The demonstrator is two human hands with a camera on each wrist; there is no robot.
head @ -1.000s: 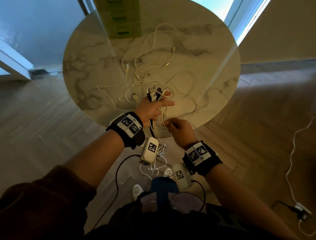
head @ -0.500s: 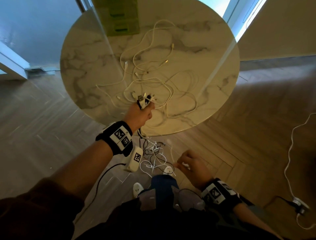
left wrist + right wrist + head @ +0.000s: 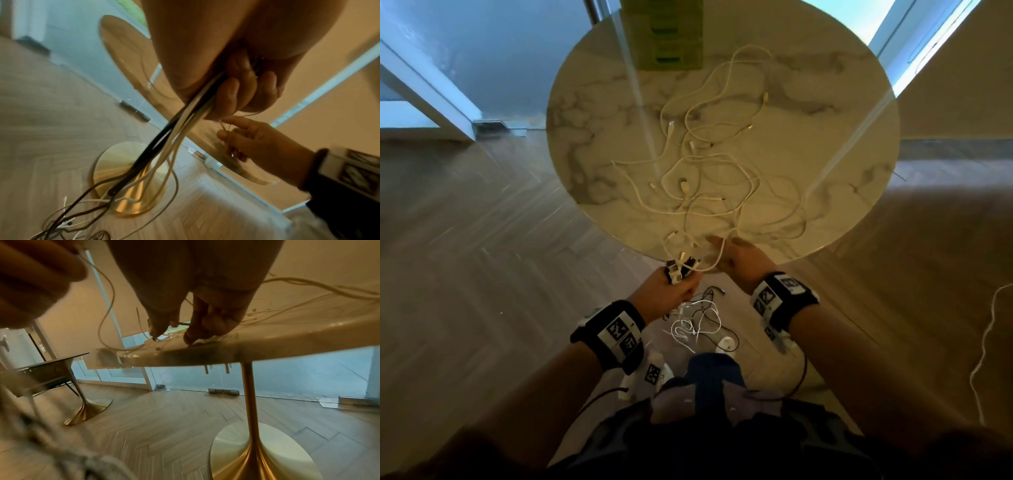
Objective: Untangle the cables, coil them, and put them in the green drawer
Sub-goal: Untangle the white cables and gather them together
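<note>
My left hand (image 3: 671,289) grips a bundle of cables (image 3: 180,123) in a closed fist; their plugs stick out above the fingers and the long ends hang down below the hand toward the floor. My right hand (image 3: 743,262), just beside it at the near edge of the table (image 3: 592,144), pinches one white cable (image 3: 717,258) between thumb and fingers. More loose cables (image 3: 709,171) lie tangled on the table beyond both hands, and the green drawer (image 3: 671,41) stands at the far edge.

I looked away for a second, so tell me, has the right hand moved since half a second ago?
Yes. The right hand has come up and forward: it was low, below the near edge of the marble table, and is now at that edge, fingers on the white cable.
</note>
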